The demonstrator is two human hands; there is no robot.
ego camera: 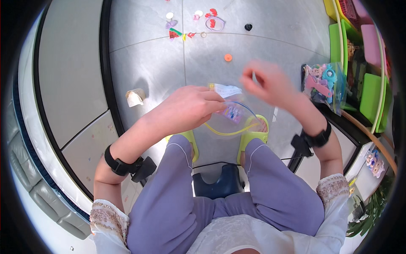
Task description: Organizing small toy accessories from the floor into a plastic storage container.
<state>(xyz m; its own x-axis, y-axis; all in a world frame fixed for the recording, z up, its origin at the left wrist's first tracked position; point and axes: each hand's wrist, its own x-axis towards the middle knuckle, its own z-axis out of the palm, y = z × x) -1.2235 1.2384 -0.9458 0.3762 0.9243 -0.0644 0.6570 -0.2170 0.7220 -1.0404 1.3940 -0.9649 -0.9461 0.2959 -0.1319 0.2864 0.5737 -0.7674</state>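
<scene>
My left hand [206, 103] grips the rim of a clear plastic zip bag [219, 129] above the floor, between my knees. The bag's mouth gapes, with a blue strip along one edge and a yellow strip along the other. Small purple and blue pieces [233, 113] show through the plastic, too jumbled to name. Beyond them is a white paper label [226, 90] bearing writing. To the right of the bag and raised over the floor, my right hand [268, 84] is blurred, its fingers curled. Whether something small is between its fingertips cannot be seen.
An orange disc [228, 57] lies on the grey tiled floor [152, 66]. Farther out are a black piece [248, 27], a purple ring [215, 29] and a toy watermelon slice [174, 33]. Crumpled paper [135, 97] sits left. Another filled zip bag [326, 84] stands by green bins [374, 98] at right.
</scene>
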